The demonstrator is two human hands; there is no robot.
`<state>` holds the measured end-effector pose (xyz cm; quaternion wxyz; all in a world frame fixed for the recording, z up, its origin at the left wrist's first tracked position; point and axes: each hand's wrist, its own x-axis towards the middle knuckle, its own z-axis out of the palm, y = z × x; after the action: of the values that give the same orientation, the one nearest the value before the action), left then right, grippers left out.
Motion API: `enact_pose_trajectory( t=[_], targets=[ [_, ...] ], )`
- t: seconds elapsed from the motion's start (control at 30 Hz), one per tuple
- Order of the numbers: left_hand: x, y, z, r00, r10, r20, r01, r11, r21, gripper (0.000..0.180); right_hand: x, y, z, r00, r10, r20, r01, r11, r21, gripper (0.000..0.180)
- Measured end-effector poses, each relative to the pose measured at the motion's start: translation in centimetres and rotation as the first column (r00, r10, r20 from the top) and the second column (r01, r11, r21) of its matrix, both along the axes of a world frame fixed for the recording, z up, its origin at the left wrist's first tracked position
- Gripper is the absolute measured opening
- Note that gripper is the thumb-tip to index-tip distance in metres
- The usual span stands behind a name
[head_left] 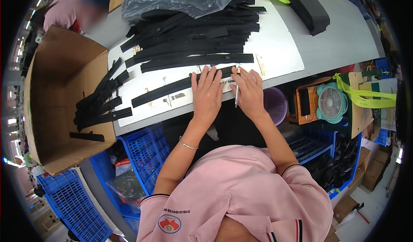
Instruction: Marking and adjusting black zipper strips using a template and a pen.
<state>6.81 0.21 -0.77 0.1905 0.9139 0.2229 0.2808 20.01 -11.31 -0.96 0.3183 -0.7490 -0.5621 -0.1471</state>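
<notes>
A single black fabric strip (165,88) lies slantwise on a white board (282,44) that has small marks and tape patches on it. Flat on this strip rests my left hand (207,96), its fingers stretched out. At the strip's right end my right hand (250,94) grips a slim silver pen (236,96) whose tip points away from me. The fingertips of both hands are near each other. Just beyond them, a pile of black strips (193,41) spreads across the board, some with small round dark spots.
A cardboard box (64,82) lies open at the left, more black strips (99,97) hanging into it. Clear plastic (176,1) covers the pile's far end. Below are blue crates (148,156), a purple basket (275,105) and a teal fan (331,102). Another person (64,11) is far left.
</notes>
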Motion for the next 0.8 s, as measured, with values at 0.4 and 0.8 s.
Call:
enact_pose_trajectory(
  t=[0.4, 0.8],
  targets=[
    [-6.0, 0.2, 0.2, 0.967, 0.196, -0.164, -0.205, 0.978, -0.04, 0.062, 5.0, -3.2, -0.9, 0.989, -0.145, -0.03, 0.147, 0.986, 0.073, 0.041],
    [-13.2, 2.9, 0.0, 0.866, 0.428, -0.258, -0.436, 0.899, 0.027, 0.053, 5.0, -2.5, -0.8, 0.99, -0.142, -0.008, 0.142, 0.983, 0.115, 0.034]
  ],
)
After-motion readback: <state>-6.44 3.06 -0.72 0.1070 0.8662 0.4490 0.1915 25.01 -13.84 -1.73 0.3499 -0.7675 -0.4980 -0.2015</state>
